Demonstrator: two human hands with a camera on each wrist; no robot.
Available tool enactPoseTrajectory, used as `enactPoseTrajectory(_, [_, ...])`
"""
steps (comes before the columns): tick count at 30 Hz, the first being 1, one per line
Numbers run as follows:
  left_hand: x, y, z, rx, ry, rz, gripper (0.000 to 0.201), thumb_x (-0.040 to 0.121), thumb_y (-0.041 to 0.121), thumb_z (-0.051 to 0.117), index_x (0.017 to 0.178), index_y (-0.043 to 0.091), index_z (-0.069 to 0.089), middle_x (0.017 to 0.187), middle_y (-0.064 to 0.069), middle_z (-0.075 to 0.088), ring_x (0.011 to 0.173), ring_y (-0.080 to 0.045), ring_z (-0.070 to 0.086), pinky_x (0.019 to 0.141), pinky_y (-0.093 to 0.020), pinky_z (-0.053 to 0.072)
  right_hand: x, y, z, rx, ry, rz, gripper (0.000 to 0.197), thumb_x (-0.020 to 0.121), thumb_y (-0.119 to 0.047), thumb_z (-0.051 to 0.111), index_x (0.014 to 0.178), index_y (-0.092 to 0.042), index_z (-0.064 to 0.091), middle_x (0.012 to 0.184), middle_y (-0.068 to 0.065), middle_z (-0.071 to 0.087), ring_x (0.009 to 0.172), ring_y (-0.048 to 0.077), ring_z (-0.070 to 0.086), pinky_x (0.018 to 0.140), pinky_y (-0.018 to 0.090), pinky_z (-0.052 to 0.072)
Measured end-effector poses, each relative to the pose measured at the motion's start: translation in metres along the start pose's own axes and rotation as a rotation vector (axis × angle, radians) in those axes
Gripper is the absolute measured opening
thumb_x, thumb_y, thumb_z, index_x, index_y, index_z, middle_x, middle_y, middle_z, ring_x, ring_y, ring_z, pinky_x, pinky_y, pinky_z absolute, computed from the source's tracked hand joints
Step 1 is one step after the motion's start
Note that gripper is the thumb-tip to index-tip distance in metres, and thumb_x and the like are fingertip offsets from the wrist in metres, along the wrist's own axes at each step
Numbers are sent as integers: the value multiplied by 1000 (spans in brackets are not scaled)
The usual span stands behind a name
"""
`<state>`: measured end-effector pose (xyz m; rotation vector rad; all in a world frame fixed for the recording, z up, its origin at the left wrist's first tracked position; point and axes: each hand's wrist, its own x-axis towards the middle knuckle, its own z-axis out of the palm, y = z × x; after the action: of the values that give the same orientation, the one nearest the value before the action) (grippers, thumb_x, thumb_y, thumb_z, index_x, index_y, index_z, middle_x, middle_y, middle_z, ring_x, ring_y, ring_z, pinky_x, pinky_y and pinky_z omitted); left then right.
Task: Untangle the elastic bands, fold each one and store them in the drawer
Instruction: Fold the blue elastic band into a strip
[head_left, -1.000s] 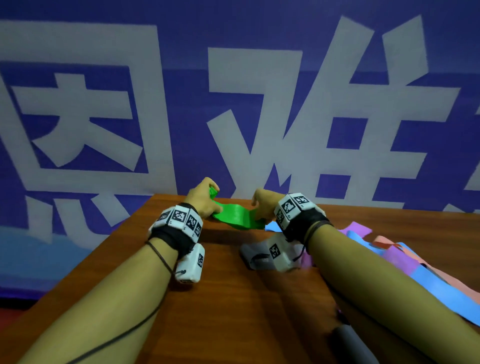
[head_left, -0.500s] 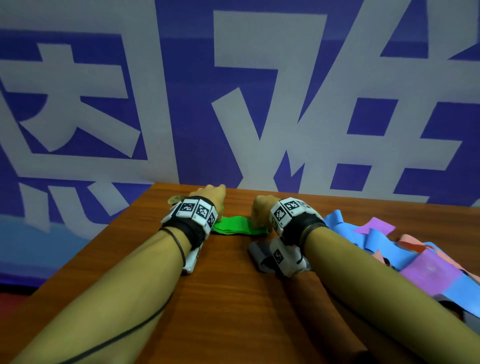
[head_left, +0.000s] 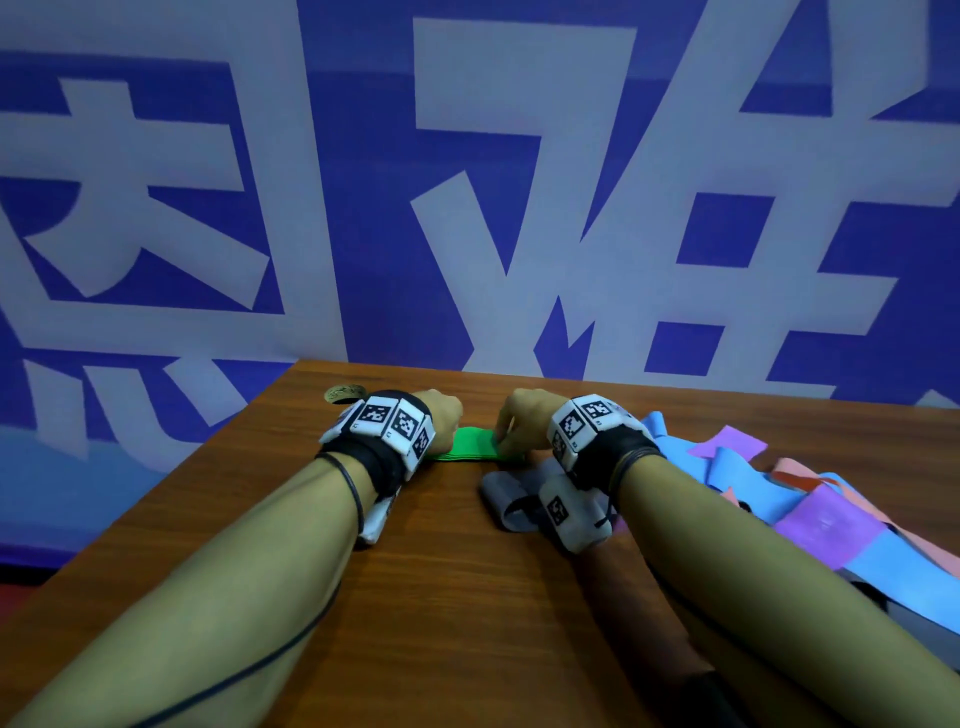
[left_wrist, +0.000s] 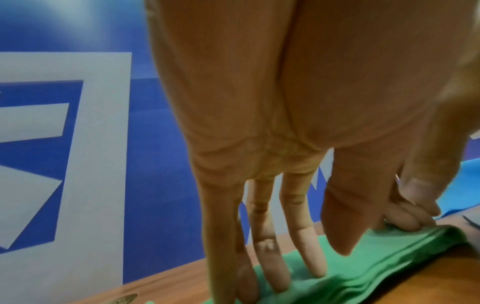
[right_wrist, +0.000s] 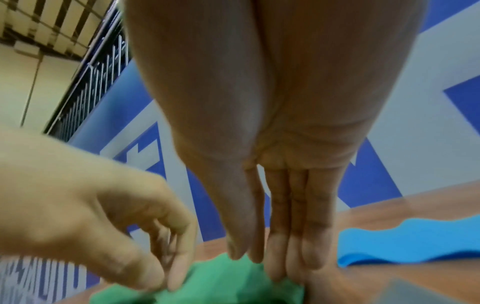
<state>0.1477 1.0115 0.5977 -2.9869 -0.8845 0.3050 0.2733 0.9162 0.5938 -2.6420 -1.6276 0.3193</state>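
Observation:
A green elastic band (head_left: 470, 444) lies folded in flat layers on the wooden table (head_left: 441, 597), between my two hands. My left hand (head_left: 441, 418) rests on its left part. In the left wrist view the straight fingers (left_wrist: 270, 267) press down on the green band (left_wrist: 369, 265), with the thumb just above it. My right hand (head_left: 511, 428) is at the band's right end. In the right wrist view its straight, closed fingers (right_wrist: 291, 253) press on the edge of the green band (right_wrist: 221, 286). Neither hand curls round the band.
A folded grey band (head_left: 506, 501) lies under my right wrist. A tangled pile of blue, purple and pink bands (head_left: 831, 514) covers the table's right side, and a blue band (right_wrist: 405, 242) lies close to my right fingers. A small metal object (head_left: 343, 392) sits at the far left corner. A blue banner wall stands behind.
The green band was held up between both hands a second ago. It now lies flat on the table, with both hands lowered and pressing on it.

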Motion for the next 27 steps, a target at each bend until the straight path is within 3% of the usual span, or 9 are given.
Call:
enactPoseTrajectory(2, [-5,7,-4,34,17,-1,19,94,13,53,108,7,64,116,-16,65,103,-34,65,84,-37,54,-10,7,-11,82,-36,-44,24,87,-19,70,110,-18,74,105,7,72,88,17,65,78,29,54])
enactPoseTrajectory(5, [-9,15,-10,-39,81,15,16,91,19,61,105,13,66,118,-12,64,104,-33,64,86,-38,54,-31,19,-29,201,-74,-64,24,90,-8,66,114,-8,71,109,15,71,92,23,67,84,35,57])
enactPoseTrajectory(9, [-19,40,-18,-213,115,132,9,90,22,66,93,17,72,106,-4,71,99,-23,66,83,-31,54,-61,52,-37,44,72,52,25,88,-11,66,113,-10,72,112,10,72,102,26,67,85,32,53])
enactPoseTrajectory(11, [-23,59,-20,-251,97,188,9,89,21,67,93,16,74,101,-1,73,96,-20,68,78,-27,53,-78,70,-35,-30,66,101,29,87,-11,68,116,-8,71,118,9,70,107,27,66,87,33,52])
enactPoseTrajectory(14, [-26,88,-18,-258,86,249,11,89,20,70,99,16,73,107,-3,71,96,-20,67,85,-29,54,-101,89,-27,-99,28,155,39,84,-20,75,122,-16,68,123,4,67,109,25,64,89,31,51])
enactPoseTrajectory(20, [-31,123,-13,-270,78,310,22,90,21,70,111,15,70,114,-4,69,104,-21,64,93,-35,53,-122,90,-29,-143,59,185,37,83,-9,76,119,-14,70,118,9,69,104,26,67,72,28,48])
enactPoseTrajectory(23, [-34,129,-13,-282,81,320,27,92,22,69,117,14,68,117,-4,68,108,-21,62,95,-34,51,-126,93,-29,-113,73,183,32,79,-11,79,111,-13,74,108,8,72,97,26,69,68,27,48])
enactPoseTrajectory(27, [-35,134,-17,-384,183,313,44,91,38,68,128,14,59,118,-6,67,109,-21,61,97,-35,49,-132,99,-39,39,218,155,15,72,-8,82,81,-18,74,86,6,72,85,25,69,67,28,53])
